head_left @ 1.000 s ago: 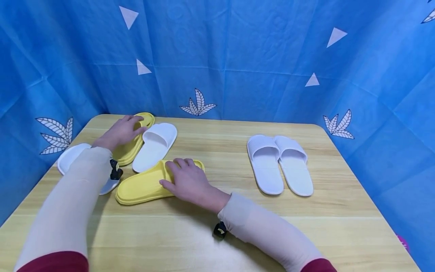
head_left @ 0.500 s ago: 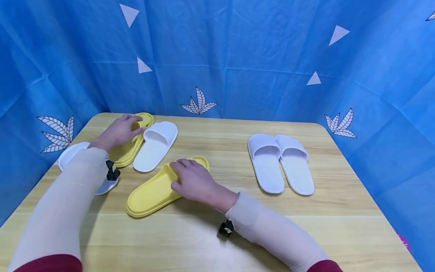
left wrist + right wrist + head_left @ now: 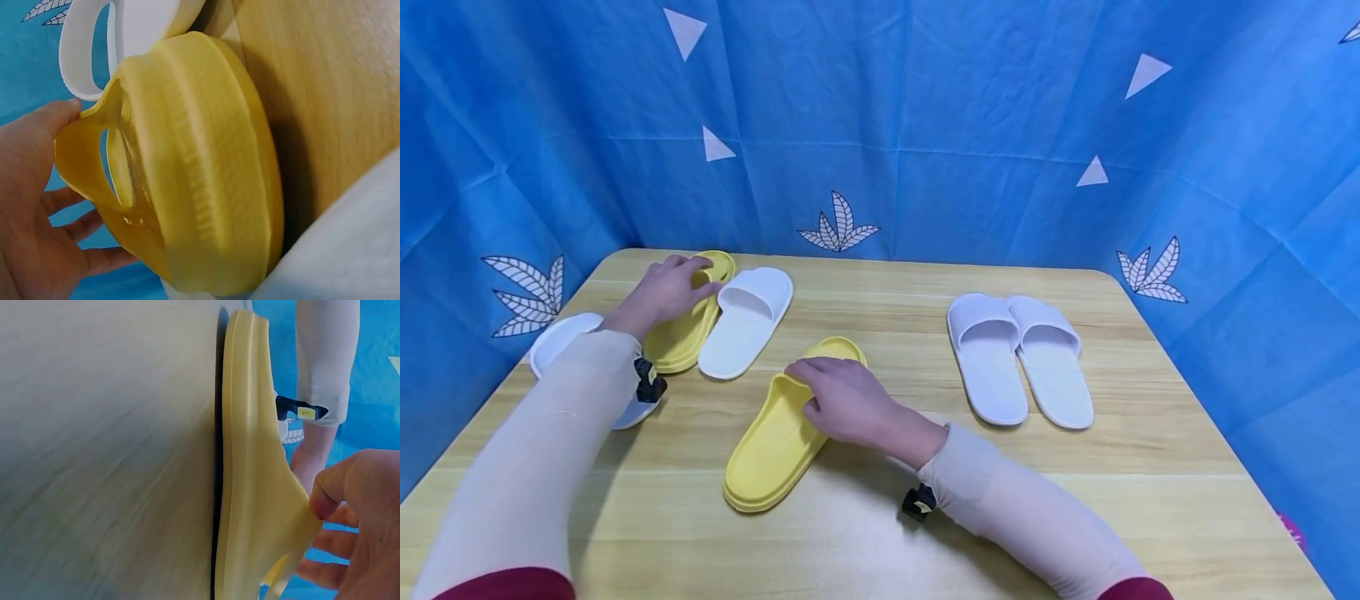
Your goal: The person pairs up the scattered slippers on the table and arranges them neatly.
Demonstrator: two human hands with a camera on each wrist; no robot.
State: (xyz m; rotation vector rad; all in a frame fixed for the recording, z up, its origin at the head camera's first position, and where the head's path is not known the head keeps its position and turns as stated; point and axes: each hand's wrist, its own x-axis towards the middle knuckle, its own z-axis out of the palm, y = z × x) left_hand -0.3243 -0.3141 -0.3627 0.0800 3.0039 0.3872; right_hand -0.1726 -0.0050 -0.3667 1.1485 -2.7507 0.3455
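My left hand pinches the strap of a yellow slipper at the far left. In the left wrist view, the thumb lies at the strap's edge and the other fingers are behind that slipper. My right hand pinches the strap of a second yellow slipper near the middle, its heel pointing toward me and to the left. The right wrist view has the thumb on the strap of this slipper, with a dark shadow along its sole. I cannot tell whether the sole touches the table.
A white slipper lies right of the left yellow one. Another white slipper is partly hidden under my left forearm. Two ribbed white slippers lie side by side on the right of the wooden table. A blue curtain hangs behind.
My right hand has moved slightly right and turned the middle yellow slipper, its heel swinging toward me and to the right. My left hand has stayed nearly still on its slipper.
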